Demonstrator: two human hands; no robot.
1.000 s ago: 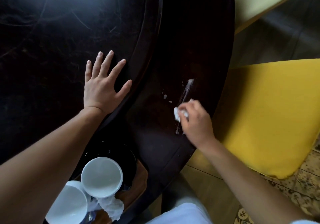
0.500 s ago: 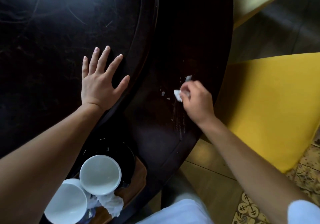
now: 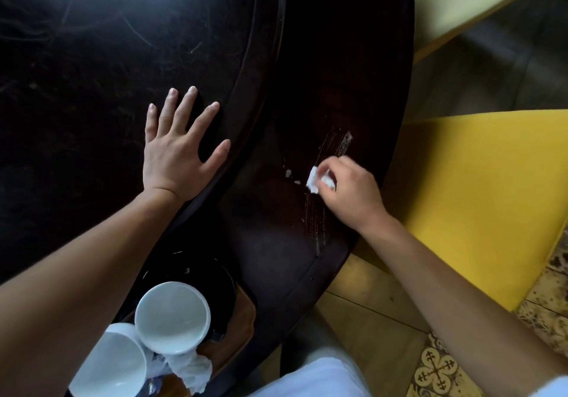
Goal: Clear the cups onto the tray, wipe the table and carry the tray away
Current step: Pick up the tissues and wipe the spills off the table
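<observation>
Hands: left (image 3: 178, 157) flat on table (image 3: 92, 58), right (image 3: 350, 193) pinching tissue (image 3: 313, 180)

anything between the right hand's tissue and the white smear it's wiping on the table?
Nothing visible. The right hand presses the tissue wad onto the table, with the smear just beyond it. Only two small white crumbs lie to its left; the left hand rests well clear.

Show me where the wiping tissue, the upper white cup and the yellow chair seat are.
Wiping tissue (image 3: 313, 179), head view, white wad past the fingertips.
Upper white cup (image 3: 172, 315), head view, inside bottom.
Yellow chair seat (image 3: 479, 200), head view, cushion top.
</observation>
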